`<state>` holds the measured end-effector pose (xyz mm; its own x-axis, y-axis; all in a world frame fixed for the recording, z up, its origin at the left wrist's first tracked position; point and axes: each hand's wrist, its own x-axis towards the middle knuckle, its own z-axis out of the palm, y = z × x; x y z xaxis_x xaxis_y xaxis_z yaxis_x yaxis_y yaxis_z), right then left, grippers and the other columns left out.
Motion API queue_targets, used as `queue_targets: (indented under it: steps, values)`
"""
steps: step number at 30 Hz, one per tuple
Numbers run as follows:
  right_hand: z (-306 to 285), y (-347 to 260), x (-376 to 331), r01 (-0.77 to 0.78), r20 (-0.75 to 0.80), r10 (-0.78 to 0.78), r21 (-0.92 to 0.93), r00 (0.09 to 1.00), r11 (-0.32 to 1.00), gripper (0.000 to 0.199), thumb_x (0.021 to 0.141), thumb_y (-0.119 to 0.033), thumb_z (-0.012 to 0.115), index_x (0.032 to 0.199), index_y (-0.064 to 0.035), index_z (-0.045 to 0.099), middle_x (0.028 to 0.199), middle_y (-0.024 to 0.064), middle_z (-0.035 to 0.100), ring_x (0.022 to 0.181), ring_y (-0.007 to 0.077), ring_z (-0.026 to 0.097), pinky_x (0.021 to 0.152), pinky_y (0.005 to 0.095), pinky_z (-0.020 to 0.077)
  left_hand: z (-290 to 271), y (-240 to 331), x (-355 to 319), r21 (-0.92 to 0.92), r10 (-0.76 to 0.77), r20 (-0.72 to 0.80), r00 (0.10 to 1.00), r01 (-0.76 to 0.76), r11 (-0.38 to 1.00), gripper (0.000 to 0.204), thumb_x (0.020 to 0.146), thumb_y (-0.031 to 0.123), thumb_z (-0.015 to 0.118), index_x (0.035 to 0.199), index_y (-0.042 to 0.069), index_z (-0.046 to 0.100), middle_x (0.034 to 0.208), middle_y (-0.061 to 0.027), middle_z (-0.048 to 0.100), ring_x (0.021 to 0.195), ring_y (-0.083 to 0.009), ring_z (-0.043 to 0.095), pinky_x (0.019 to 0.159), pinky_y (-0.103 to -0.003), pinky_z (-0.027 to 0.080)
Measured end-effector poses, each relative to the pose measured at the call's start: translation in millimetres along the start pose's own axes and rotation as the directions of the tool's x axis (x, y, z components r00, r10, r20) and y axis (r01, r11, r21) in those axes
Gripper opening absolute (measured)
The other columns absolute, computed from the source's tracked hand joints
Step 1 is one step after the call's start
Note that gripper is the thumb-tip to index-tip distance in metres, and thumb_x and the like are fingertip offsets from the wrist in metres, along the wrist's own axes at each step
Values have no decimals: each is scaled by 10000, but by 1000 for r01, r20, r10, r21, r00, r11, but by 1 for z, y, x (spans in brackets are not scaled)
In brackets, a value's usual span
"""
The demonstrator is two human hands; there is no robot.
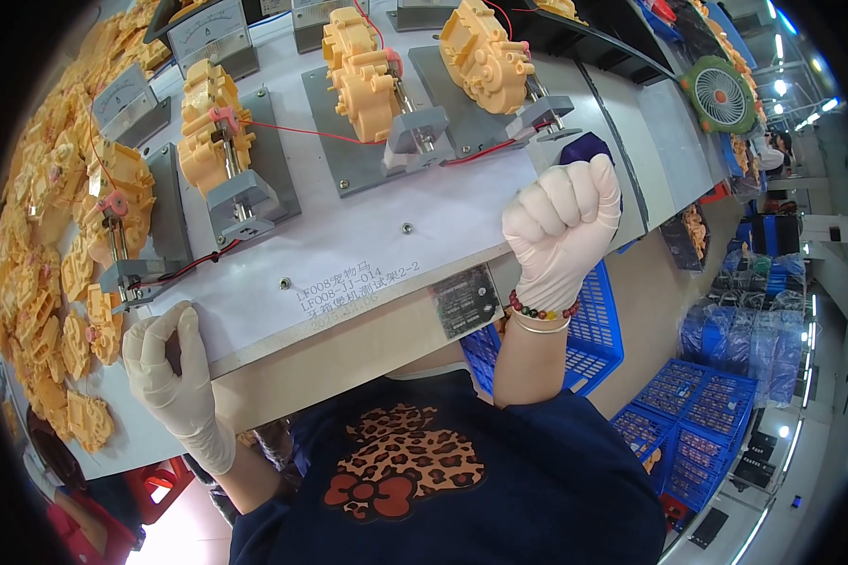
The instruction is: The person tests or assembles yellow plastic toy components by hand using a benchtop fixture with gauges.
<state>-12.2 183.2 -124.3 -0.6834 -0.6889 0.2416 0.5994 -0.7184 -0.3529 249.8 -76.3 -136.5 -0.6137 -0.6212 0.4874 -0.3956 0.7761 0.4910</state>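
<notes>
My right hand (565,218), in a white glove, is closed in a fist at the right end of the white test board (349,254). A dark blue, angular piece (586,147) shows just beyond its knuckles, partly hidden by the fist. My left hand (167,372), also gloved, rests at the board's near left corner with its fingers curled; whatever they hold, if anything, is hidden. Nearest to it is a yellow plastic gearbox (121,200) on a grey clamp stand. More yellow gearboxes, one in the middle (360,80) and another at right (485,58), sit in similar stands with red wires.
Loose yellow gearboxes (42,245) are heaped along the left. Analog meters (212,40) stand behind the fixtures. A small green fan (721,94) is at far right. Blue crates (693,414) stand on the floor at right, and another blue basket (594,320) lies below my right forearm.
</notes>
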Motion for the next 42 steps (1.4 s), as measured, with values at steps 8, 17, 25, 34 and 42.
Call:
queue_targets:
  steps: [8, 17, 25, 34, 42]
  values:
    - [0, 4, 6, -38, 298, 65, -93, 952, 995, 873, 843, -805, 423, 1529, -289, 261, 1502, 225, 376, 1359, 512, 332, 1007, 733, 300, 0, 0, 1, -21, 6, 14, 1000, -5, 1000, 118, 801, 23, 755, 909, 65, 733, 827, -41, 624, 767, -173, 566, 680, -289, 470]
    - [9, 5, 4, -23, 206, 68, -213, 976, 977, 1065, 731, -912, 413, 1538, -442, -100, 1631, 196, -48, 1388, 653, -5, 967, 863, 119, -2, -1, 1, -9, 7, 25, 1000, -6, 1000, 111, 803, 27, 754, 906, 61, 730, 828, -41, 628, 763, -178, 564, 686, -296, 464]
    - [8, 7, 4, -10, 194, 52, -212, 980, 977, 1061, 730, -909, 422, 1548, -434, -60, 1625, 218, -50, 1406, 628, -2, 970, 861, 117, -1, -1, 1, -3, 18, 4, 1000, -18, 1000, 106, 808, 26, 751, 906, 58, 729, 819, -36, 621, 745, -175, 555, 669, -291, 457]
    - [-1, 4, 6, -18, 281, 88, -241, 956, 970, 1070, 732, -930, 359, 1576, -344, 61, 1618, 246, -11, 1440, 566, 39, 1014, 834, 85, -1, -2, 1, -9, 30, 0, 1000, -30, 999, 120, 803, 37, 764, 916, 64, 731, 831, -19, 601, 728, -139, 543, 625, -264, 442]
    - [-2, 3, 4, -27, 285, 103, -260, 953, 965, 1013, 790, -878, 379, 1580, -295, 131, 1618, 249, 17, 1480, 481, 44, 1169, 639, 43, -1, -3, 0, 0, 39, -10, 999, -39, 999, 133, 800, 47, 771, 927, 67, 736, 831, -22, 595, 725, -142, 545, 627, -263, 445]
